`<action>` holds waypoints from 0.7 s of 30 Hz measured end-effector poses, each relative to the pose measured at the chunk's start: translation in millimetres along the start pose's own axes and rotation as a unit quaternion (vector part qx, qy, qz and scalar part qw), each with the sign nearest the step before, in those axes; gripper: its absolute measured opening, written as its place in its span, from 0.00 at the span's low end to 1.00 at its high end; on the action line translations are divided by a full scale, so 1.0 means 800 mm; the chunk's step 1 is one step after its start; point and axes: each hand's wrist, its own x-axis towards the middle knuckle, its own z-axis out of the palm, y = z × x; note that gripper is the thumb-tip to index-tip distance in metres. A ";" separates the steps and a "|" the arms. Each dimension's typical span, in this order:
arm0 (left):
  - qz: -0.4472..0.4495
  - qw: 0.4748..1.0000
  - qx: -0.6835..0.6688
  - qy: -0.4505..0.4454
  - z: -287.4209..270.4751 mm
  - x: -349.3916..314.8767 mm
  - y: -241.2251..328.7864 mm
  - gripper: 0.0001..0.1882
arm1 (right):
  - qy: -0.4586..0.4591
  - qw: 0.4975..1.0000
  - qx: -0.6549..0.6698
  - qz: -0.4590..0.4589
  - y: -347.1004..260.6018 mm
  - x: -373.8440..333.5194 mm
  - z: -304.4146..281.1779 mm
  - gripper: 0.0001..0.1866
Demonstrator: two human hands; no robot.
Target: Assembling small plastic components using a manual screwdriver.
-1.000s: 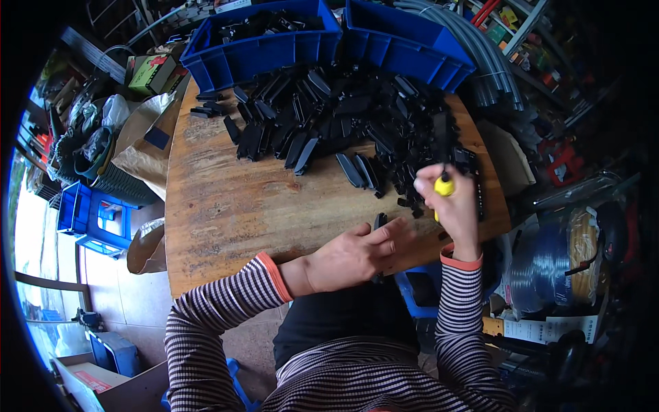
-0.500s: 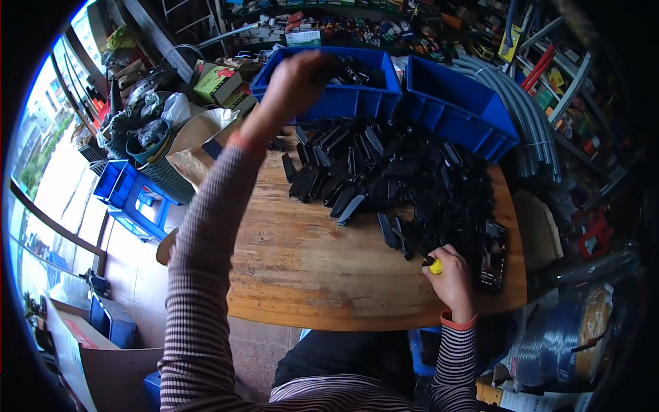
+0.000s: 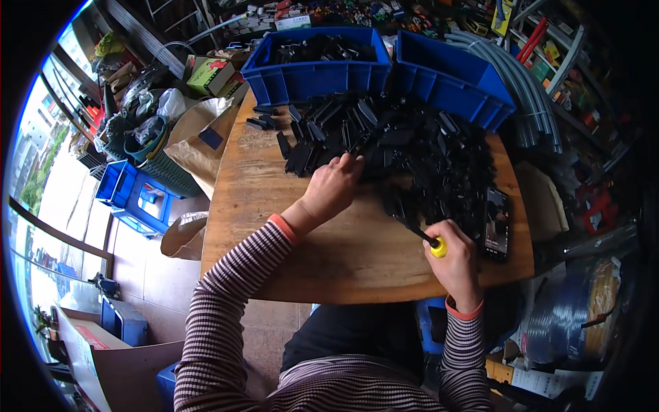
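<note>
At the near edge of a heap of slim black, hard-looking pieces (image 3: 395,137), the bare left hand (image 3: 333,185) has come down from over the ribbed blue plastic bin (image 3: 316,81), where it was half a second ago; the work is back at the loose parts. Its fingers curl downward, though I cannot tell whether they pinch a piece. The bare right hand (image 3: 453,264) wraps around a yellow-handled tool with a dark shaft (image 3: 438,247) aimed toward the heap. Many pieces are elongated, some faintly shiny, jumbled on the worn, grained brown wooden tabletop (image 3: 254,185).
</note>
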 end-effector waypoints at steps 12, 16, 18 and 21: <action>0.016 0.972 -0.197 -0.126 -0.026 -0.033 0.099 0.13 | 0.066 0.996 0.043 0.043 0.006 -0.018 0.006 0.10; 0.229 0.970 -0.071 -0.032 0.002 -0.070 0.112 0.16 | 0.063 0.998 0.018 -0.007 0.006 -0.008 0.027 0.10; 0.214 0.970 -0.100 -0.059 -0.006 -0.081 0.113 0.17 | 0.055 0.998 0.016 0.004 0.006 -0.006 0.030 0.10; 0.177 0.966 -0.154 -0.112 -0.030 -0.088 0.111 0.20 | 0.034 0.999 0.015 0.019 0.004 -0.003 0.035 0.10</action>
